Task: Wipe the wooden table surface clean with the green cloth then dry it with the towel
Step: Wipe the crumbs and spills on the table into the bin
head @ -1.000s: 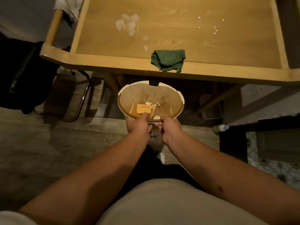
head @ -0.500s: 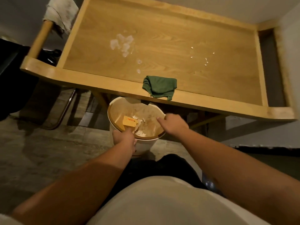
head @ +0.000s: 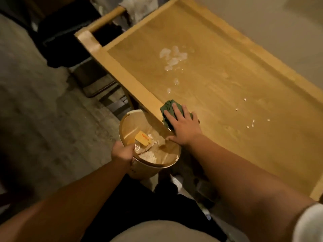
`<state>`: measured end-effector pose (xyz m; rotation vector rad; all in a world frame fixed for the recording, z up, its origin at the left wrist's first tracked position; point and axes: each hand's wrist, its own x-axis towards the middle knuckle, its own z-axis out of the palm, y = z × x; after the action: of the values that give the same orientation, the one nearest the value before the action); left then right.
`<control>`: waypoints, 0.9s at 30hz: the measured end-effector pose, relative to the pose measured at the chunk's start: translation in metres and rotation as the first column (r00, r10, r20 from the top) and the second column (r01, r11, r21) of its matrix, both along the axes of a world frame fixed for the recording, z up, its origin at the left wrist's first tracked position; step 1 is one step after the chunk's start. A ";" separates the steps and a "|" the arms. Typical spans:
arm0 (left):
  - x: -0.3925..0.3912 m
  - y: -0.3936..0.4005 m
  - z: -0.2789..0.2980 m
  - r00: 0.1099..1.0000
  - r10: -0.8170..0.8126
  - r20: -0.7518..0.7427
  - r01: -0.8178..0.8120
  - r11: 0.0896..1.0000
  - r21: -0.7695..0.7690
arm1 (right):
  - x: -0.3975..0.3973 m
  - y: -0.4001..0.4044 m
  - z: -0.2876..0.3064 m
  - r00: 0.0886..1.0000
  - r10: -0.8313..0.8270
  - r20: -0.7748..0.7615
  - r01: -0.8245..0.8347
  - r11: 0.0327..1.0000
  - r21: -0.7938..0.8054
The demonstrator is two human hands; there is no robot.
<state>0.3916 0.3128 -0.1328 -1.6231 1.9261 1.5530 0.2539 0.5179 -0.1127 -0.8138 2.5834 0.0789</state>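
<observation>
The wooden table [head: 218,95] has a raised rim and runs from the upper left to the lower right. A patch of white spill [head: 172,57] lies on it, and small white crumbs [head: 251,119] are scattered farther right. The green cloth [head: 168,110] sits at the table's near edge. My right hand [head: 183,124] lies flat on the cloth with fingers spread. My left hand [head: 122,151] grips the rim of a round waste bin [head: 148,170] held just under the table edge. A pale towel [head: 138,4] hangs over the table's far-left rail.
The bin holds a yellow wrapper [head: 142,137] and white scraps. Dark bags or furniture [head: 70,41] stand beside the table's left end. The floor [head: 43,110] to the left is grey stone. A pale wall [head: 288,32] runs along the table's far side.
My right hand let go of the bin and moved up onto the green cloth. My left hand kept the bin, now under the table edge. The view has swung left.
</observation>
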 end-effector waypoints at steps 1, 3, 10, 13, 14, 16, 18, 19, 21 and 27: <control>0.004 0.007 0.002 0.999 0.032 0.007 -0.032 0.999 -0.008 | 0.000 0.003 -0.002 1.000 0.012 -0.011 -0.012 1.000 0.005; 0.012 0.021 0.006 0.994 0.104 -0.016 -0.105 0.994 -0.012 | -0.001 0.005 -0.004 0.999 0.015 -0.045 -0.015 1.000 -0.015; 0.034 0.056 -0.001 0.982 0.183 -0.036 -0.182 0.983 0.034 | 0.016 0.018 -0.005 0.998 0.006 -0.062 -0.009 0.999 -0.047; 0.039 0.064 -0.003 0.984 0.170 0.050 -0.172 0.985 0.035 | 0.029 0.028 -0.001 0.998 -0.009 -0.066 0.005 0.998 -0.061; 0.040 0.066 -0.004 0.982 0.169 0.090 -0.173 0.984 0.047 | 0.034 0.032 -0.001 0.998 -0.019 -0.060 0.015 0.998 -0.063; 0.043 0.072 -0.004 0.973 0.169 0.160 -0.179 0.982 0.053 | 0.044 0.043 0.000 0.998 -0.039 -0.045 0.036 0.997 -0.069; 0.047 0.079 -0.004 0.965 0.187 0.185 -0.202 0.977 0.063 | 0.055 0.055 0.001 0.997 -0.068 -0.031 0.065 0.995 -0.076; 0.051 0.081 -0.005 0.965 0.191 0.179 -0.206 0.976 0.070 | 0.060 0.060 0.002 0.997 -0.078 -0.026 0.076 0.994 -0.075; 0.059 0.087 -0.007 0.971 0.188 0.149 -0.200 0.977 0.076 | 0.069 0.070 0.005 0.995 -0.094 -0.020 0.092 0.994 -0.067; 0.081 0.106 -0.008 0.973 0.214 0.081 -0.224 0.963 0.151 | 0.090 0.096 0.005 0.989 -0.143 -0.023 0.141 0.986 -0.087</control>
<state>0.4722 0.4187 -0.1410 -1.8424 1.5896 1.6643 0.3444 0.6135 -0.1081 -0.6597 2.6801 -0.0629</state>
